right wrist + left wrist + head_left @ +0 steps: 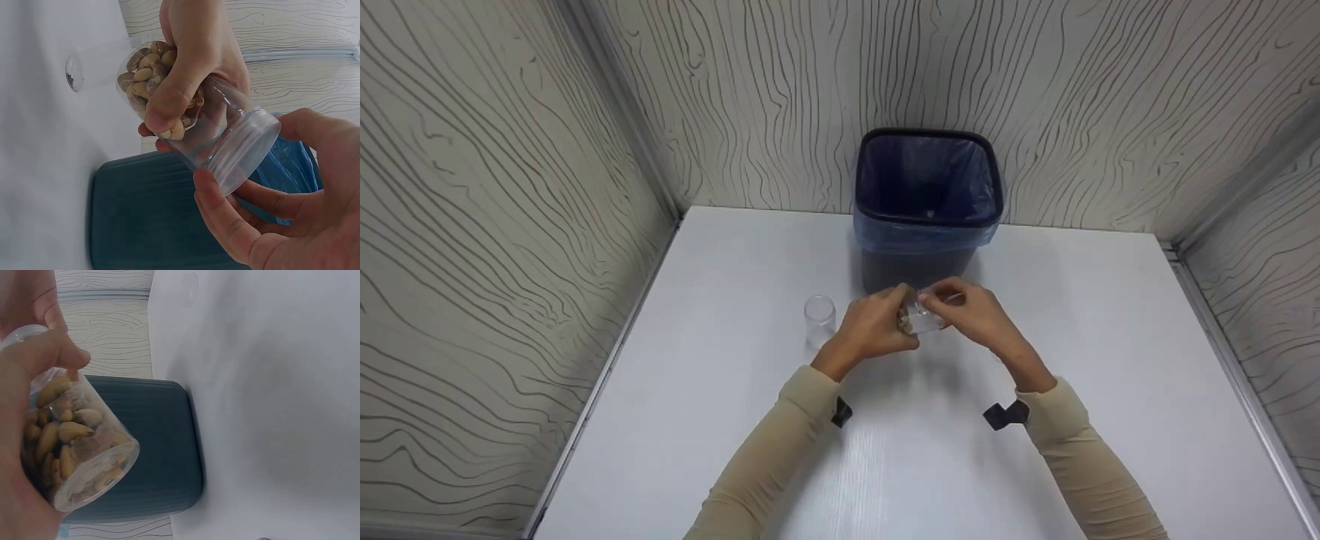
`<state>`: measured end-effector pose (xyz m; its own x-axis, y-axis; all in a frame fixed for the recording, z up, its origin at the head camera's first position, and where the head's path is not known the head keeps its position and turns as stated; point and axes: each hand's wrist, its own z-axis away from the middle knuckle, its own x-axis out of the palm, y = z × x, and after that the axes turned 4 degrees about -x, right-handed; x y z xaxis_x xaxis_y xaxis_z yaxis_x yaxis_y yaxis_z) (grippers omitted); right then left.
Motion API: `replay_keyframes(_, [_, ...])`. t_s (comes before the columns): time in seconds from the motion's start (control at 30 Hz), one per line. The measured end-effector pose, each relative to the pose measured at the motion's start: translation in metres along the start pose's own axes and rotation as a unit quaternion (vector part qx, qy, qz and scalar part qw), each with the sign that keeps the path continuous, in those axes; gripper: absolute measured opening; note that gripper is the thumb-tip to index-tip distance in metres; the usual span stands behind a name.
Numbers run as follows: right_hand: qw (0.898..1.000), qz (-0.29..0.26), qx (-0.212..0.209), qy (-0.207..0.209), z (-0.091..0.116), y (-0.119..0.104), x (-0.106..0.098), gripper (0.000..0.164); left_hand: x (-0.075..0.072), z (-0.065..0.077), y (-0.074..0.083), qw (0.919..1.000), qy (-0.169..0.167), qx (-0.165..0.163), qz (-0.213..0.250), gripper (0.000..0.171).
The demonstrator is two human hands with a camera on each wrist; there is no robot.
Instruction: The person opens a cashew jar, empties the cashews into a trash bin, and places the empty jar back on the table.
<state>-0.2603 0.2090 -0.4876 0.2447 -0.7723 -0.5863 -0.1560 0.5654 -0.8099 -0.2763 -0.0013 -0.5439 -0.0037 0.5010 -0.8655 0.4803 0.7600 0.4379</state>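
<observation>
My left hand (877,324) grips a clear plastic jar (924,321) by its body, just in front of the bin. Tan and brown nuts (147,73) lie toward the jar's base, and the jar is tilted. At the mouth end is a clear screw lid (247,149), which the fingertips and thumb of my right hand (976,315) pinch by its rim. Whether the lid is tight or loose I cannot tell. A second clear jar (820,319) stands on the table to the left of my left hand, with no contents visible.
A dark bin (919,262) with a blue liner bag (915,238) stands against the back wall, right behind my hands. The white table (720,420) is bordered by wood-patterned panels (750,97) at the back and on both sides.
</observation>
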Motion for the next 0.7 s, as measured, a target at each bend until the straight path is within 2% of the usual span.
replay_keyframes(0.23, [1.0,0.012,-0.007,0.007,0.0013,-0.0006,-0.0015,0.053,-0.0009,-0.0003,0.0008,1.0,0.002,0.004,-0.002,0.052])
replay_keyframes(0.7, [0.997,0.009,-0.072,0.004,0.0026,0.0029,-0.0035,0.052,-0.0041,-0.0004,0.0005,0.9999,-0.007,0.002,0.015,0.05])
